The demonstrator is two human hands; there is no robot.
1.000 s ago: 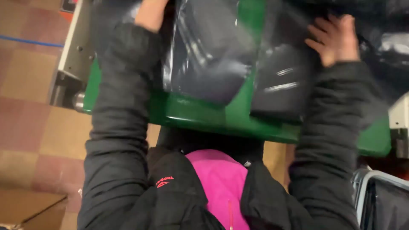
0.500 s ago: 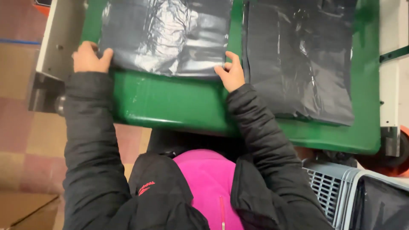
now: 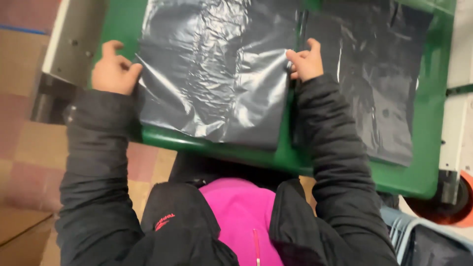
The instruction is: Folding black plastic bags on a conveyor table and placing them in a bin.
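Your left hand (image 3: 114, 69) pinches the left edge of the crinkled, glossy black plastic bag (image 3: 217, 74) that lies flat on the green table top (image 3: 123, 24); thumb and fingers are closed on the film at its near-left side, and a sharp crease runs out from the spot you hold. Your right hand (image 3: 305, 61) grips the same bag at its right edge, fingers curled tight around the plastic, index finger raised a little. So both hands are closed on the bag, one at each side, and the sheet is stretched between them.

The bag covers the middle of the table, its near edge lying close to the table's near rim. Just to the right of it, touching or nearly touching along the seam by your right hand, lies a second flat black plastic bag (image 3: 379, 83), duller and smoother, which reaches towards the right rim.

Both your arms are in black padded jacket sleeves (image 3: 98, 162), and a bright pink garment (image 3: 244, 212) shows at your chest. To the far left of the table stands a grey metal frame (image 3: 74, 44), over a floor of brown and reddish tiles (image 3: 19, 123).
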